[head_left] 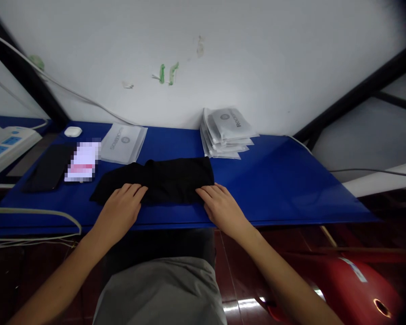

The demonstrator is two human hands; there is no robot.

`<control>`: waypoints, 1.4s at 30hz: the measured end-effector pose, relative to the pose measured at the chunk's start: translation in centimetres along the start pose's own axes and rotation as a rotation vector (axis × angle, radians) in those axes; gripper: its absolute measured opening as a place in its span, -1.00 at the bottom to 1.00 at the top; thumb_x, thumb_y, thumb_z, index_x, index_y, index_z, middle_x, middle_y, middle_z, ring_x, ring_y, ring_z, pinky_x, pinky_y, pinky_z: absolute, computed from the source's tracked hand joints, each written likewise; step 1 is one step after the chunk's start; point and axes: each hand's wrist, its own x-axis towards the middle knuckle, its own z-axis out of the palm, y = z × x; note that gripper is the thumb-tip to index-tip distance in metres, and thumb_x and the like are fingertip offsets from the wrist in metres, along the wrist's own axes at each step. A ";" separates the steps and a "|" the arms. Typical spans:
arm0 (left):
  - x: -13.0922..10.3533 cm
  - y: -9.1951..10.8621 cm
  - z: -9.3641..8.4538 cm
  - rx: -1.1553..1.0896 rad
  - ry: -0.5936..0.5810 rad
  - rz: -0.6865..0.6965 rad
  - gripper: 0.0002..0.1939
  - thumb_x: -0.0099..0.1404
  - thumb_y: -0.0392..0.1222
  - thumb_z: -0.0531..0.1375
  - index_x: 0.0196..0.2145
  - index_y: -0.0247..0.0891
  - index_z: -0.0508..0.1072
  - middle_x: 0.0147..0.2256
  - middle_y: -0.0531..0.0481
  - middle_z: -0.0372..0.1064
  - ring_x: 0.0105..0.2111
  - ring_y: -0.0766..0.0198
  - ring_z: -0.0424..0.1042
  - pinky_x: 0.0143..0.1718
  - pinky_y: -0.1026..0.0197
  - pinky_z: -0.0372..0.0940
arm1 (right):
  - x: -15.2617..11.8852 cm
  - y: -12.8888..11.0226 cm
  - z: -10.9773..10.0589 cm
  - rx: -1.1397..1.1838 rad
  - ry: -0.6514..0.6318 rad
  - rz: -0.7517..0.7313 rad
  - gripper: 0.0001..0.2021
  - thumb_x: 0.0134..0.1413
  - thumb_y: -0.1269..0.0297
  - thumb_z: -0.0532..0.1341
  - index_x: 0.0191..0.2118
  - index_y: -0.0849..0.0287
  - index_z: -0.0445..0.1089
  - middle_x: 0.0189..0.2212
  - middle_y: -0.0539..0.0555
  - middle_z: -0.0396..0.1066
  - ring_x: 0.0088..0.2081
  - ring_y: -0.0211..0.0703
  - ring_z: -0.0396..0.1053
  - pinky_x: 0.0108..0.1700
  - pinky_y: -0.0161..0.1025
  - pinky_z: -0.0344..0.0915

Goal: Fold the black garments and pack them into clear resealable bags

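Observation:
A folded piece of black fabric [176,180] lies lengthwise near the front edge of the blue table [274,180]. Its exact kind cannot be made out. My left hand [125,205] grips its near edge left of the middle, fingers bent over the cloth. At the right end, my right hand [219,205] has its fingers curled on the near corner. Both thumbs are mostly out of sight. Behind the fabric, to the left, a frosted printed bag [123,143] lies flat. A stack of several similar bags [228,128] rests against the wall, behind the fabric's right end.
On the left are a dark phone-like slab [49,168], a device with a blurred lit screen [83,160] and a white earbud case [73,131]. A white power strip [11,144] stands farther left. Cables [37,211] hang by the front left edge. A red stool [352,289] is below right.

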 end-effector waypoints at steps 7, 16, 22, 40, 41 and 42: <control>-0.3 0.4 -1.3 -0.008 -0.043 -0.050 -0.57 0.25 -0.45 -0.08 -0.01 -0.29 0.39 -0.11 -0.15 0.43 -0.16 0.08 0.42 -0.22 0.05 0.35 | -0.2 0.4 -0.8 0.167 0.009 0.044 -0.65 0.05 0.59 0.04 -0.08 0.19 0.37 -0.22 0.13 0.49 -0.19 -0.06 0.43 -0.07 -0.07 0.34; -1.0 -0.3 -4.8 -0.175 -0.074 -0.037 -0.66 0.30 -0.30 -0.06 -0.11 -0.17 0.43 -0.20 -0.04 0.45 -0.17 0.12 0.41 -0.19 0.07 0.33 | 0.5 1.3 -5.8 0.587 -0.052 0.217 -0.82 0.06 0.38 0.13 -0.23 0.07 0.43 -0.27 -0.01 0.52 -0.27 -0.16 0.47 -0.23 -0.23 0.38; 2.7 -0.5 -6.1 -0.082 -0.027 -0.195 -0.67 0.31 -0.25 -0.02 -0.05 -0.18 0.43 -0.12 -0.09 0.45 -0.12 0.02 0.42 -0.13 -0.01 0.33 | 3.4 3.5 -5.6 0.552 0.042 0.304 -0.82 0.05 0.29 0.19 -0.20 0.12 0.43 -0.30 0.05 0.51 -0.26 -0.07 0.47 -0.18 -0.11 0.41; 3.2 2.9 1.4 -0.020 -0.093 -0.129 -0.40 0.39 -0.01 -0.03 0.29 -0.32 0.05 0.30 -0.32 -0.05 0.29 -0.13 -0.02 0.16 -0.29 0.07 | 2.8 1.7 1.9 0.194 -0.005 0.021 -0.51 0.30 0.12 0.02 0.28 0.15 0.12 0.27 0.22 0.10 0.30 0.03 0.02 0.27 0.19 0.06; 3.2 3.0 1.3 -0.017 -0.101 -0.128 -0.40 0.40 0.00 -0.03 0.29 -0.33 0.05 0.31 -0.31 -0.06 0.29 -0.13 -0.02 0.16 -0.29 0.07 | 2.8 1.7 1.8 0.198 -0.008 0.024 -0.51 0.30 0.12 0.01 0.28 0.14 0.12 0.27 0.21 0.10 0.30 0.03 0.01 0.27 0.18 0.06; 3.2 3.0 1.2 -0.013 -0.109 -0.124 -0.39 0.40 0.01 -0.03 0.30 -0.34 0.05 0.31 -0.31 -0.07 0.29 -0.13 -0.03 0.16 -0.28 0.07 | 2.7 1.8 1.8 0.203 -0.011 0.028 -0.51 0.30 0.12 0.01 0.28 0.14 0.12 0.28 0.20 0.10 0.30 0.03 0.01 0.27 0.18 0.05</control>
